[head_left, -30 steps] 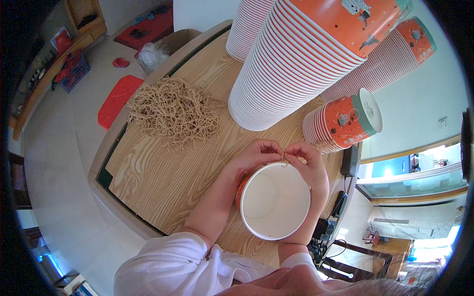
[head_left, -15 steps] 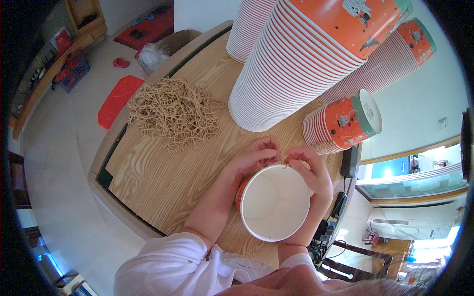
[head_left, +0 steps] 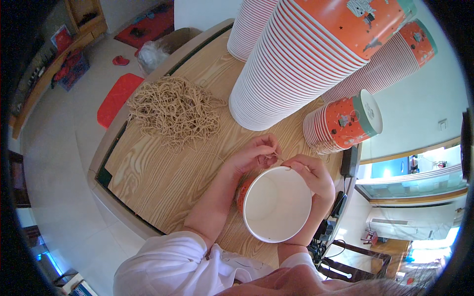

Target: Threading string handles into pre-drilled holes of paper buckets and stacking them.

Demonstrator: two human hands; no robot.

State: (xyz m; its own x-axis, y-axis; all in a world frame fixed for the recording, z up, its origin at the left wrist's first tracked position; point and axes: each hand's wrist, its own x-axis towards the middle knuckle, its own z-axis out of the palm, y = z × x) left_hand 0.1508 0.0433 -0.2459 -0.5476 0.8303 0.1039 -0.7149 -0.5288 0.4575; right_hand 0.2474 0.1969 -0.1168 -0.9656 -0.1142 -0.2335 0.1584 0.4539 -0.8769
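Pinching cord [head_left: 278, 157] at a paper bucket [head_left: 277, 206].
Holding it between fingertips of the left hand [head_left: 254, 154], gripping the bucket's far rim with the right hand [head_left: 315, 175], over the counter [head_left: 143, 180] (near a tangled cord heap [head_left: 175, 113]).

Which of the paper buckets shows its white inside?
The single bucket at the right hand. Its open mouth is in view; the other buckets are nested in stacks, mouths down.

Red round-cornered plastic stool [head_left: 116, 101], L side, w/ small red slipper [head_left: 120, 60] beyond. Clear plastic bag [head_left: 151, 57] nr brown cardboard box [head_left: 186, 38]. R side: tangled blk cables [head_left: 320, 247] nr dk wooden chair [head_left: 365, 248].
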